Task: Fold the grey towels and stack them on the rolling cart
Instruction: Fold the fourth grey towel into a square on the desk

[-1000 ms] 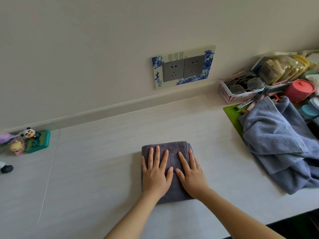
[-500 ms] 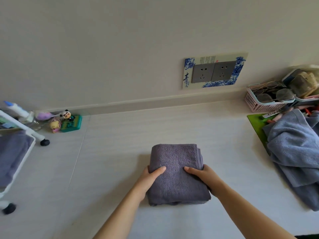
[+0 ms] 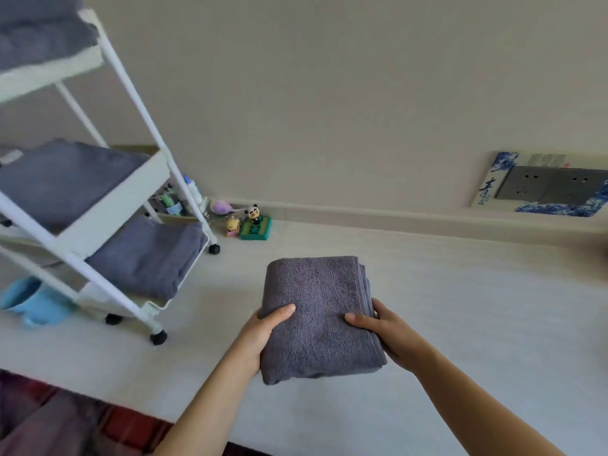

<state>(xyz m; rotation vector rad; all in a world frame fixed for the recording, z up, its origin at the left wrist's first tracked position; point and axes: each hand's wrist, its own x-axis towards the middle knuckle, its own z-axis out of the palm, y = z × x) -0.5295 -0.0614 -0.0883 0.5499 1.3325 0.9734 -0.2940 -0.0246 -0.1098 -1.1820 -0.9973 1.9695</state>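
A folded grey towel (image 3: 317, 311) is held above the white counter (image 3: 460, 307), gripped from both sides. My left hand (image 3: 263, 330) holds its left edge with the thumb on top. My right hand (image 3: 381, 327) holds its right edge the same way. To the left stands the white rolling cart (image 3: 98, 218) on black wheels. Folded grey towels lie on its top shelf (image 3: 39, 37), its middle shelf (image 3: 62, 182) and its bottom shelf (image 3: 148, 255).
Small toy figures (image 3: 250, 222) and a bottle (image 3: 194, 189) stand by the wall behind the cart. A light blue cup (image 3: 29, 301) lies left of the cart. A wall socket plate (image 3: 552, 185) is at the right. The counter's front edge (image 3: 108, 396) runs below my arms.
My hands went from pressing flat on the towel to gripping its sides and lifting it. The view swung left, bringing the cart into sight and the unfolded towels out of view.
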